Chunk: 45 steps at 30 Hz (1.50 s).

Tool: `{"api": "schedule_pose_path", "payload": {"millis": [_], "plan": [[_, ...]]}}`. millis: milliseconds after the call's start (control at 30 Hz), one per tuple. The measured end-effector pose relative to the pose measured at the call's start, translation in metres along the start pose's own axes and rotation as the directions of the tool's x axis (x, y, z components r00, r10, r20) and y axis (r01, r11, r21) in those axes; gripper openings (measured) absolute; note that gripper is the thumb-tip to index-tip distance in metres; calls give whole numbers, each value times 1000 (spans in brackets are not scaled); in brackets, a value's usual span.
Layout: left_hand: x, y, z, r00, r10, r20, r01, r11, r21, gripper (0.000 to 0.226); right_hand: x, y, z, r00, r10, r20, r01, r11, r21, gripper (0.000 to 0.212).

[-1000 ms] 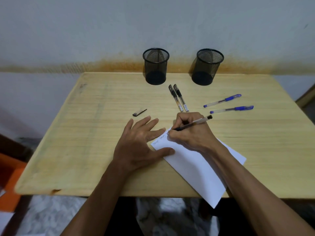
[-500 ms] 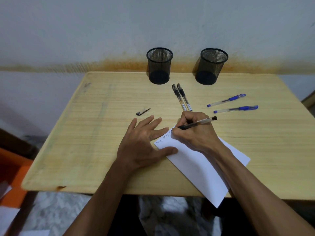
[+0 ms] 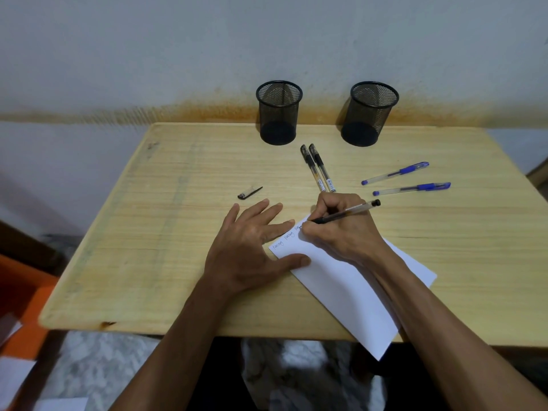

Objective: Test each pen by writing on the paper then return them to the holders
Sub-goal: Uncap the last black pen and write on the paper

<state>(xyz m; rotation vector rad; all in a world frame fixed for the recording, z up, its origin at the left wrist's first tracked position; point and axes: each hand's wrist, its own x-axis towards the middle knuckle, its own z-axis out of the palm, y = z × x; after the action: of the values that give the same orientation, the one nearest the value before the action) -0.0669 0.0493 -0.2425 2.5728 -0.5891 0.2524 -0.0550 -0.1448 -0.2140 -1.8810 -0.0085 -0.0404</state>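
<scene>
My right hand (image 3: 341, 229) grips a black pen (image 3: 348, 212), its tip on the top edge of a white paper (image 3: 350, 283) that bears a short line of handwriting. My left hand (image 3: 252, 247) lies flat, fingers spread, thumb and forefinger pressing the paper's left corner. A black pen cap (image 3: 249, 193) lies alone left of the hands. Two capped black pens (image 3: 318, 168) lie side by side behind my right hand. Two blue pens (image 3: 396, 173) (image 3: 412, 188) lie to the right. Two black mesh holders (image 3: 278, 112) (image 3: 369, 113) stand at the table's far edge; I see nothing in them.
The wooden table (image 3: 148, 232) stands against a pale wall with a rust-coloured stain band. The paper overhangs the table's near edge. An orange object (image 3: 20, 304) sits on the floor at the left.
The pen tip and my right hand have crept rightward along the paper's top edge, and the written line has grown. My left hand has stayed put.
</scene>
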Motion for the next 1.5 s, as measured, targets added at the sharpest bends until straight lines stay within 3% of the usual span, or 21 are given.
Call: {"api": "schedule_pose_path", "payload": {"millis": [233, 1133, 1367, 1500], "plan": [[-1, 0, -1, 1000, -11, 10, 10, 1000, 5, 82, 1, 1, 1, 1000, 11, -2, -11, 996, 85, 18], [0, 2, -4, 996, -66, 66, 66, 998, 8, 84, 2, 5, 1, 997, -26, -74, 27, 1000, 8, 23], [2, 5, -9, 989, -80, 124, 77, 997, 29, 88, 9, 9, -4, 999, 41, -15, -34, 940, 339, 21], [-1, 10, -11, 992, -104, 73, 105, 994, -14, 85, 10, 9, -7, 997, 82, -14, -68, 893, 445, 20]]}}
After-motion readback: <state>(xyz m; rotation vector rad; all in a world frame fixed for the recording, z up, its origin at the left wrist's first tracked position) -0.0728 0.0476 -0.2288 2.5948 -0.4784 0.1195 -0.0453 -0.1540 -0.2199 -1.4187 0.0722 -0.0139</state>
